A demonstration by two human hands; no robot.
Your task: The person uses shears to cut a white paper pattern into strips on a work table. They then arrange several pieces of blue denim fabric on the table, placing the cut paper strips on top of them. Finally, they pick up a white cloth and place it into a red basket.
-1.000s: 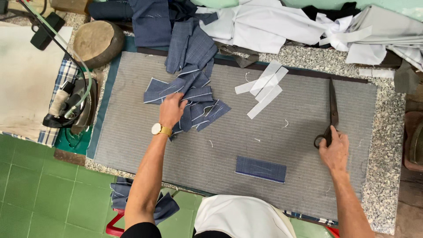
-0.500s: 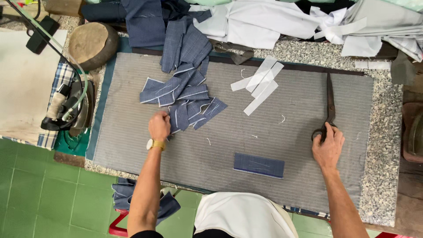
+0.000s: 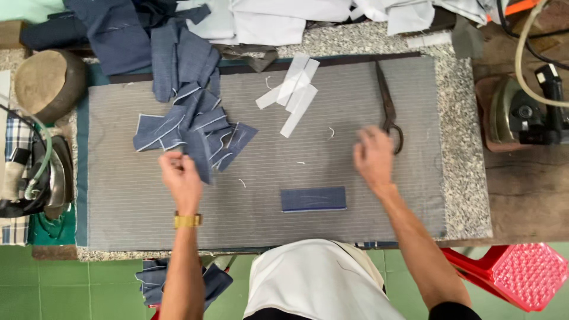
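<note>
Head view: your left hand (image 3: 181,178) is hovering at the near edge of the heap of blue fabric pieces (image 3: 192,127) on the left half of the grey striped mat (image 3: 118,201), fingers curled narrow, possibly pinching a piece's corner; I cannot tell. Your right hand (image 3: 374,159) is blurring, fingers loosely spread and holding nothing, just beside the scissors' (image 3: 388,109) handle loops. The scissors are lying with their long axis running toward the mat's far edge. A single blue rectangle (image 3: 313,199) is lying between both hands, nearer the near edge.
</note>
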